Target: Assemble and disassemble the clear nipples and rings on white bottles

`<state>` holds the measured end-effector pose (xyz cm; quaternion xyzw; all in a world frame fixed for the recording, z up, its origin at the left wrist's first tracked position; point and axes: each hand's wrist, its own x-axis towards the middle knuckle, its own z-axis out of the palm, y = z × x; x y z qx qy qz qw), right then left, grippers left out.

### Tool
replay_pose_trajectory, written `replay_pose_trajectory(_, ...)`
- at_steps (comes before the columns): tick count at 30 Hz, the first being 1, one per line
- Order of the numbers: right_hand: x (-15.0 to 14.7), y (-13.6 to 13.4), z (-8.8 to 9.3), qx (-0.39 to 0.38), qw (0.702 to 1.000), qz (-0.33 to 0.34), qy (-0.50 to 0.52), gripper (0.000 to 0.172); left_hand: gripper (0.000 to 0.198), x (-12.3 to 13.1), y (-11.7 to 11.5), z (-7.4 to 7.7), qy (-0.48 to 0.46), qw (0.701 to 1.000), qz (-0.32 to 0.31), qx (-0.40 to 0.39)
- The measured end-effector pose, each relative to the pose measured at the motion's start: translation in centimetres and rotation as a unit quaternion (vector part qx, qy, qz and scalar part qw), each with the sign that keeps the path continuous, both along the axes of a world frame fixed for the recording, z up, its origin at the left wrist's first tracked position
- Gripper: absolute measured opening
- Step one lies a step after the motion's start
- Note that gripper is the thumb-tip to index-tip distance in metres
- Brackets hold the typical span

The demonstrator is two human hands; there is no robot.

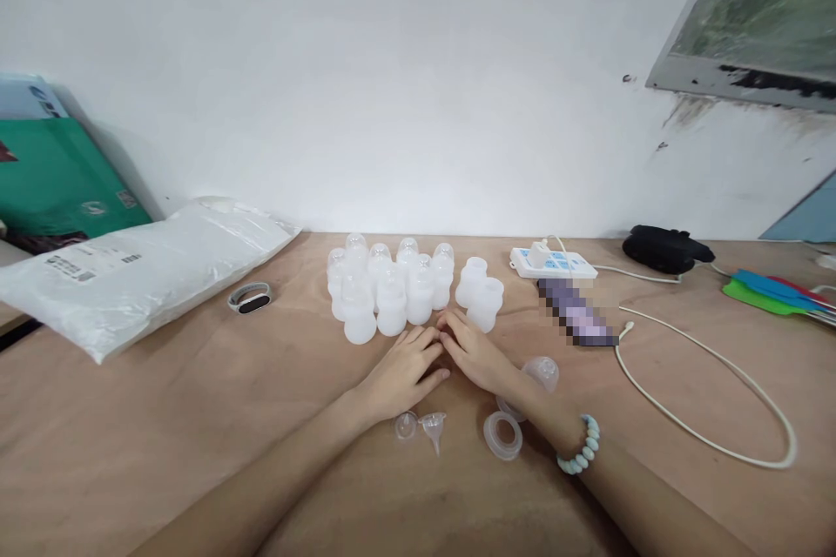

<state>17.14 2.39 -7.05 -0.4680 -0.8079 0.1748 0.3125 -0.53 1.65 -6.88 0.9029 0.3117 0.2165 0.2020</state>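
Done: capped translucent white plastic bottles [385, 283], far cluster.
Pending: I judge two capless white bottles [480, 296], right.
Grip: left hand [401, 370], right hand [476, 357] flat, empty.

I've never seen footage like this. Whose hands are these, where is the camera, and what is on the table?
No machine here: a person's two bare hands, filmed by a camera worn on the head, looking forward and down. The left hand and right hand lie flat on the wooden table, fingertips meeting, holding nothing. Beyond them stands a cluster of white bottles. Near the wrists lie a small clear funnel and a clear ring. A power strip sits to the right.
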Motion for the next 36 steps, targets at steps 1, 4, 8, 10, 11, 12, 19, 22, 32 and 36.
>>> replay_pose_trajectory(1,0.1,-0.1,0.2,-0.006,1.0,0.004,-0.001,0.015,0.016,-0.1,0.1,0.1,-0.007,1.0,-0.003,-0.011)
replay_pose_trajectory(4,0.7,-0.3,1.2,-0.024,1.0,0.01,-0.009,0.017,0.014,-0.7,0.5,0.8,-0.026,0.997,-0.024,-0.061)
replay_pose_trajectory(8,1.9,-1.3,3.5,-0.052,0.997,0.024,-0.045,0.014,0.023,-1.7,1.0,2.4,-0.016,0.984,-0.072,-0.16)
replay_pose_trajectory(10,2.6,-2.1,4.9,-0.08,0.993,0.053,-0.074,0.006,0.027,-2.0,0.9,3.4,-0.002,0.974,-0.096,-0.204)
replay_pose_trajectory(11,2.9,-2.6,5.6,-0.097,0.988,0.071,-0.094,0.008,0.027,-2.1,0.7,3.9,0.007,0.969,-0.106,-0.225)
replay_pose_trajectory(12,3.2,-3.1,6.3,-0.117,0.982,0.091,-0.122,0.016,0.03,-2.1,0.4,4.3,0.019,0.963,-0.113,-0.246)
replay_pose_trajectory(19,3.8,-5.3,7.2,-0.11,0.934,0.095,-0.325,0.041,0.042,-1.5,-0.9,5.4,0.102,0.951,-0.167,-0.241)
replay_pose_trajectory(22,3.5,-5.5,6.9,-0.107,0.928,0.093,-0.345,0.04,0.04,-1.5,-0.8,5.1,0.108,0.951,-0.172,-0.233)
replay_pose_trajectory(32,2.5,-4.6,7.4,-0.057,0.969,-0.02,-0.242,0.013,0.022,-1.7,0.7,4.2,-0.125,0.939,-0.001,-0.319)
replay_pose_trajectory(36,2.8,-3.8,7.3,0.016,0.987,-0.091,-0.13,0.016,0.03,-1.6,1.8,3.0,-0.222,0.919,0.061,-0.32)
